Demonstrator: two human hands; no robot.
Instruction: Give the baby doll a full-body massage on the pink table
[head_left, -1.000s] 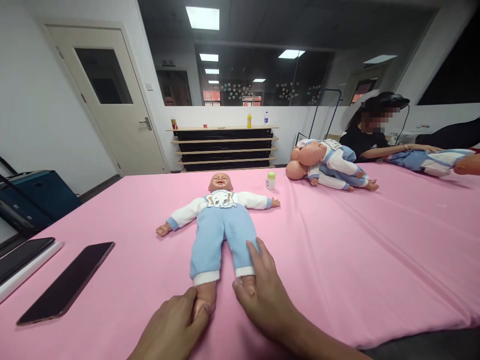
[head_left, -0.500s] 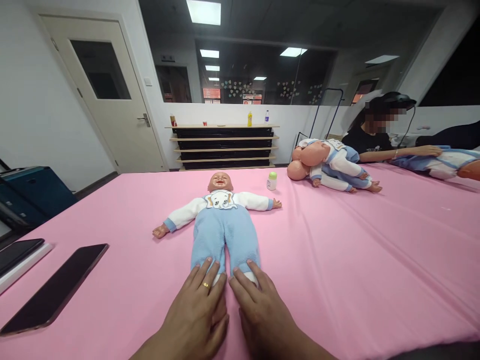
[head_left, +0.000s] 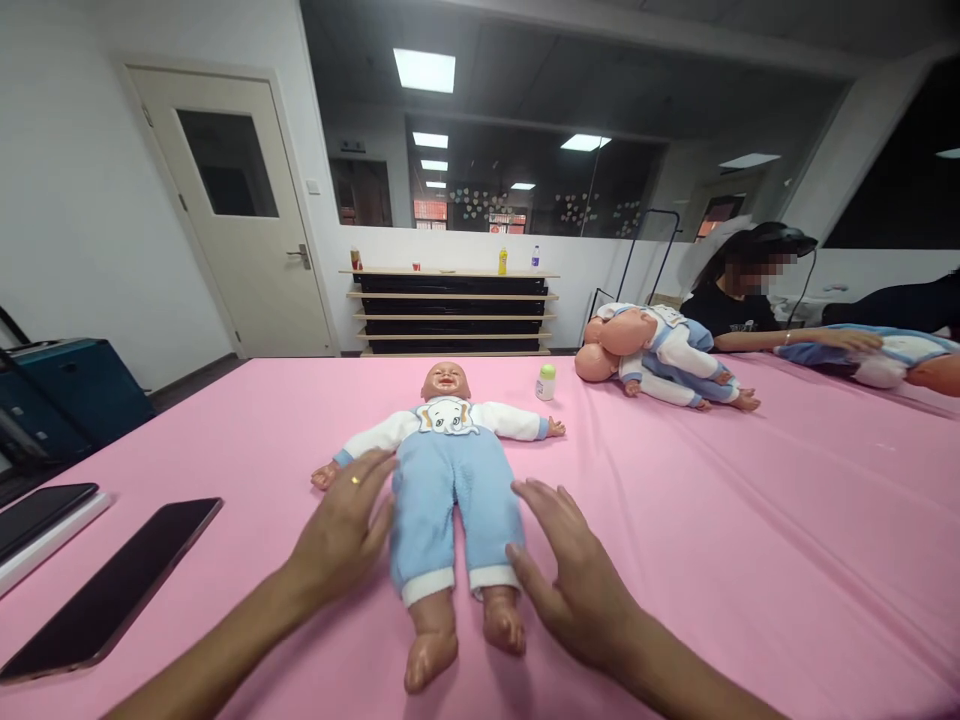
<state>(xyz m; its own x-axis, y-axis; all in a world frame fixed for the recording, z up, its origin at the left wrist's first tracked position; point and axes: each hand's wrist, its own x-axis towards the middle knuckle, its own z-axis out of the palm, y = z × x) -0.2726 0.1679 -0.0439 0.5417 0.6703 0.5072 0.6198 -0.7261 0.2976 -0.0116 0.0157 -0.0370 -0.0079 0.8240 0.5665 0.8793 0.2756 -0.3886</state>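
A baby doll [head_left: 454,480] lies on its back on the pink-covered table [head_left: 675,560], head away from me and arms spread wide. It wears light blue trousers and a white top with an elephant face; its feet are bare. At the doll's hip and thigh on the left side is my left hand [head_left: 345,525], fingers extended and a gold ring on one. My right hand [head_left: 566,565] is on the opposite side, by the thigh and knee, thumb and fingers apart. Neither hand grips anything; whether they touch the trousers I cannot tell.
A small green-capped bottle [head_left: 546,382] stands right of the doll's head. More dolls [head_left: 652,355] lie heaped further right, near a co-worker [head_left: 742,290] whose hand rests on another doll [head_left: 892,355]. At left lie a dark tablet [head_left: 112,590] and a phone on a white box [head_left: 52,530].
Both my hands have left the doll's lower legs, moving apart and up to either side of its thighs. The trouser cuffs and feet now show. The view has tilted slightly.
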